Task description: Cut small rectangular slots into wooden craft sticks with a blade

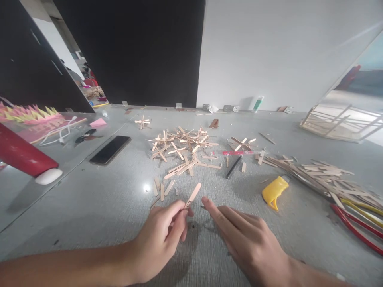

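My left hand (pixel 167 229) pinches a wooden craft stick (pixel 194 194) between thumb and fingers, its rounded end pointing up and away. Near my fingertips, the stick bears a small dark rectangular mark or slot. Close by on the right is my right hand (pixel 247 235), back upward, fingers together and pointing towards the stick without touching it. A thin dark tip (pixel 203 207) shows under its index finger; the rest of that object and the thumb are hidden. Short cut stick pieces (pixel 162 191) lie just beyond my left hand, before a pile of crossed, joined craft sticks (pixel 182 145).
A yellow-handled tool (pixel 275 192) lies right, near loose sticks (pixel 326 171) and red-and-yellow handles (pixel 356 223). A black pen-like object (pixel 234 167) and red-marked clear strip (pixel 236 153) lie beyond. Left are a phone (pixel 110 150), keys (pixel 86 136) and red cylinder (pixel 26 153).
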A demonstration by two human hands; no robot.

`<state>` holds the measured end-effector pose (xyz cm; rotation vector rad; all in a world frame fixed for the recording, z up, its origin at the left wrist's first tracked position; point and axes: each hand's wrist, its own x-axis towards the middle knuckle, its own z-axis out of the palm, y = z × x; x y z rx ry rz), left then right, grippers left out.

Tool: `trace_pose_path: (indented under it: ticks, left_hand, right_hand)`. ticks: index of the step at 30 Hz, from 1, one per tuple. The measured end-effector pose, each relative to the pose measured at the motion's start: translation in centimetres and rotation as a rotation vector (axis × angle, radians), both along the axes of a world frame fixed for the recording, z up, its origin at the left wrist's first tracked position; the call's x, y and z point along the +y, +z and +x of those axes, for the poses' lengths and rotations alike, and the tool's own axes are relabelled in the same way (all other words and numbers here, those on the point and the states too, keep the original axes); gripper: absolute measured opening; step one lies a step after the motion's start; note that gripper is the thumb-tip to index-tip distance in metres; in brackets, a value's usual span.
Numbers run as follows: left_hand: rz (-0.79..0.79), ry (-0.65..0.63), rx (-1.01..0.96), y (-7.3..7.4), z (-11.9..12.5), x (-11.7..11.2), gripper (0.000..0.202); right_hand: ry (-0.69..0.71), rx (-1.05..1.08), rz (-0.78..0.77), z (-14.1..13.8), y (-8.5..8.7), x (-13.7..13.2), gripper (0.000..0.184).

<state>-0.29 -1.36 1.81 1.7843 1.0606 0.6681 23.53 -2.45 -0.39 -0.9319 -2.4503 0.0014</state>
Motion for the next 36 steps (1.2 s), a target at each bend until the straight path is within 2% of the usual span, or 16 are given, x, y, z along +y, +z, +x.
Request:
trace_pose_path:
  ticks: [6,16,22,28,30,32,34,36]
  left_hand:
    - [0.033,0.038,0.075,-0.2,0.1,0.0,0.036]
    - [0.102,0.053,0.087,-0.5,0.2,0.0,0.031]
    - [0.149,0.053,0.051,-1.5,0.0,0.1,0.031]
    - [0.139,0.054,0.127,-1.6,-0.2,0.2,0.033]
    - [0.133,0.043,0.164,-1.6,-0.2,0.2,0.032]
    - [0.124,0.017,0.172,-1.5,-0.2,0.2,0.031]
    - [0.114,-0.023,0.162,-1.6,-0.1,0.2,0.030]
    - [0.116,-0.052,0.160,-1.8,-0.1,0.2,0.030]
  right_hand:
    - [-0.005,-0.052,0.038,-0.4,0.6,-0.2,0.071]
    - [0.013,0.031,0.026,-0.5,-0.3,-0.1,0.070]
    - [-0.006,-0.026,0.062,-0.7,-0.2,-0.2,0.064]
    - [-0.035,-0.157,0.031,-0.5,0.1,-0.3,0.067]
    - [-0.067,-0.213,-0.015,-0.5,0.9,-0.1,0.071]
    - [-0.127,-0.229,-0.147,-0.4,1.9,0.1,0.073]
    - [-0.180,-0.216,-0.294,-0.5,2.9,0.0,0.068]
    - [-0.198,-0.227,-0.340,-0.9,3.5,-0.4,0.059]
